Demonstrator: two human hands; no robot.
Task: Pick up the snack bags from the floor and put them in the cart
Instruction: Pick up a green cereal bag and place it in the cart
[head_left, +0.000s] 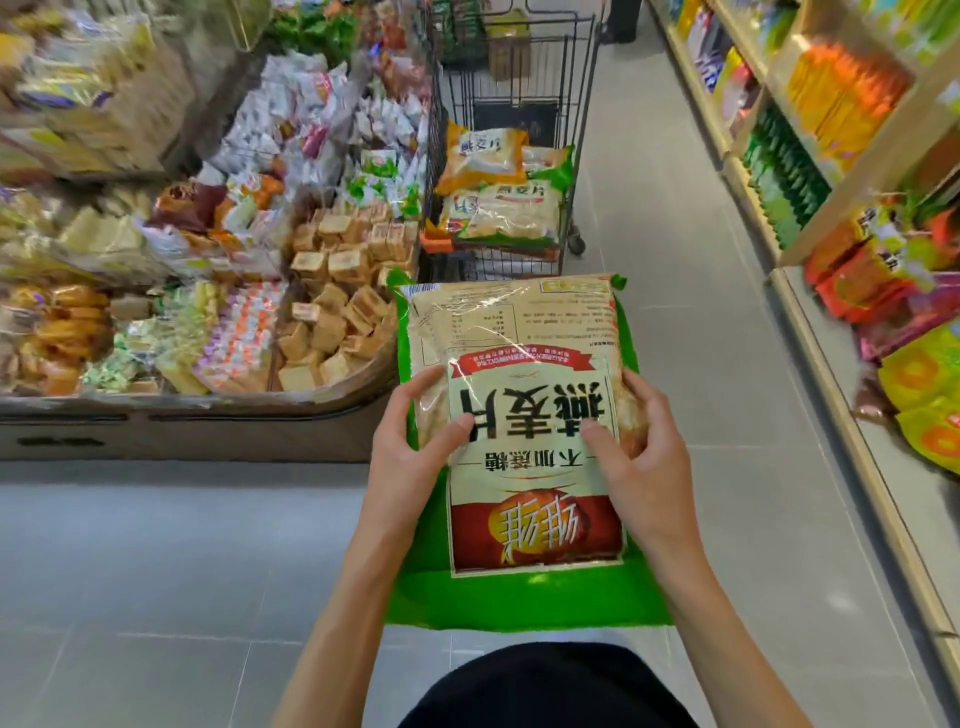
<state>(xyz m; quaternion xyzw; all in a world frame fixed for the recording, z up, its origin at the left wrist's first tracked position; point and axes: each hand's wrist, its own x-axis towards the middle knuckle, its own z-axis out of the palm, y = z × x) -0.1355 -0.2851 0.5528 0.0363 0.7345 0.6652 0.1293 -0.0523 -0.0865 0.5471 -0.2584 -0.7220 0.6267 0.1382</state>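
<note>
A large green and beige snack bag (511, 332) with a red label is held flat in front of me, above the grey floor. My left hand (410, 441) grips its left edge and my right hand (641, 447) grips its right edge, thumbs on top. Straight ahead stands a black wire cart (582, 104). Its lower basket holds several similar bags (498, 202), orange and green ones, piled on each other. The held bag's far end is just short of the cart's near side.
A low display bin (197, 415) full of wrapped snacks and small cakes runs along the left. Wooden shelves (810, 322) with colourful packets line the right side. The grey tiled aisle (691, 322) runs between the shelves and the cart.
</note>
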